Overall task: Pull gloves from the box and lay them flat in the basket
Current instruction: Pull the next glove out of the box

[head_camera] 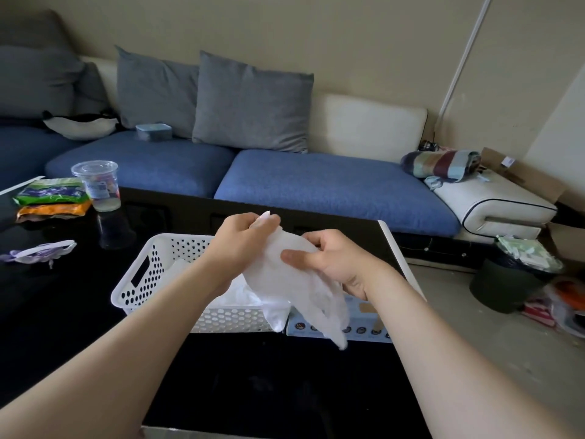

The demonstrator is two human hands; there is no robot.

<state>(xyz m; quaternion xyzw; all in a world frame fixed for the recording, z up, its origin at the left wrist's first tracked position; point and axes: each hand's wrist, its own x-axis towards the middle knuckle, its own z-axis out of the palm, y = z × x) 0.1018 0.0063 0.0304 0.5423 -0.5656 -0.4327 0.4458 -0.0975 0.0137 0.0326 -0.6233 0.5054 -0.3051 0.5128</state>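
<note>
Glove [285,277]: translucent, held in the air between both hands, above where basket and box meet; its fingers droop toward the near side, over the box.
Left hand [243,237]: pinches the glove's far edge, fingers curled.
Right hand [337,264]: thumb pressed on the glove's face, fingers curled behind it.
Basket [142,280]: white, perforated, below the left wrist; crumpled gloves [242,296] lie inside.
Box [364,327]: just right of the basket.
Edges: the table [79,337] ends just right of the right hand.
Open room: bare dark tabletop near and left of the basket; cup [96,185] and snack packets [52,198] far left, well apart.
</note>
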